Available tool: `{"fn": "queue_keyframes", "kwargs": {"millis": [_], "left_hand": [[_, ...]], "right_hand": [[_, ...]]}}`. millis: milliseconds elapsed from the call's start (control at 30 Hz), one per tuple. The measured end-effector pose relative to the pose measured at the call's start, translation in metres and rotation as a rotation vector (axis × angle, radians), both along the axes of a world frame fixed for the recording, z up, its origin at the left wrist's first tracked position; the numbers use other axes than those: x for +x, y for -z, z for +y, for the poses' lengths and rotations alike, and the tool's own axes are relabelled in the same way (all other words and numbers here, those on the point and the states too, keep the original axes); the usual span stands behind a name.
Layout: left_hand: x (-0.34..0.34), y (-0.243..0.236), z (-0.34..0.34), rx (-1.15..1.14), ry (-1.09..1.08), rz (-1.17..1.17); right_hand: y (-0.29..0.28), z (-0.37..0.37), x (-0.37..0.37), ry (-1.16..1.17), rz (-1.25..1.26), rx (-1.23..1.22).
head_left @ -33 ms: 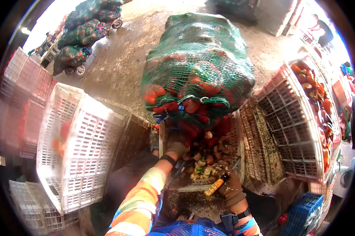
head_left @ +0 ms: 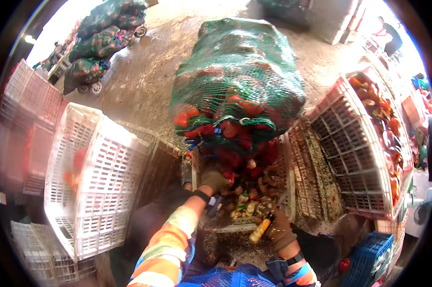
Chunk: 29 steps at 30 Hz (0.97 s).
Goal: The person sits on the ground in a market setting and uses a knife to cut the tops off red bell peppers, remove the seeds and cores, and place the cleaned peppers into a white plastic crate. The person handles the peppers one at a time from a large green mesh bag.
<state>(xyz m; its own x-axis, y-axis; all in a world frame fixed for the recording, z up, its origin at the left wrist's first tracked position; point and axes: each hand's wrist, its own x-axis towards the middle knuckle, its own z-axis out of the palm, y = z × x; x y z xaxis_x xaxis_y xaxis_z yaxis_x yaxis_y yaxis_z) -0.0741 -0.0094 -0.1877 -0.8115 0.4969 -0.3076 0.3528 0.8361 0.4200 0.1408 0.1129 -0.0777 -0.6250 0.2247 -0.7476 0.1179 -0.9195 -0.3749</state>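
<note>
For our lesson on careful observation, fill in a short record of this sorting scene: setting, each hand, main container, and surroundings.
Setting: concrete yard, seen from above
Left hand: gloved, reaching into red peppers spilling from the green net sack
Right hand: gloved, gripping a yellow-handled tool; blade not clear
Main container: white crate holding peppers and scraps
Surroundings: tilted white crate on the left, pepper-filled crate on the right, blue crate

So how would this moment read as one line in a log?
left hand: gloved, on red peppers spilling from green net sack | right hand: gloved, holding yellow-handled tool | crate: under sack mouth, holds peppers
</note>
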Motion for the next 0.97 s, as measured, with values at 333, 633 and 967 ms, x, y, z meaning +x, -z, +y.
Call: {"fn": "queue_keyframes", "kwargs": {"millis": [333, 633, 967], "left_hand": [[0.072, -0.189, -0.021, 0.833, 0.51, -0.69], [0.155, -0.22, -0.026, 1.375, -0.002, -0.634], [0.134, -0.255, -0.052, 1.032, 0.49, 0.437]], "right_hand": [[-0.054, -0.015, 0.028, -0.243, 0.243, 0.465], [-0.104, -0.045, 0.045, -0.004, 0.567, 0.663], [-0.149, -0.035, 0.081, -0.816, -0.013, 1.378]]}}
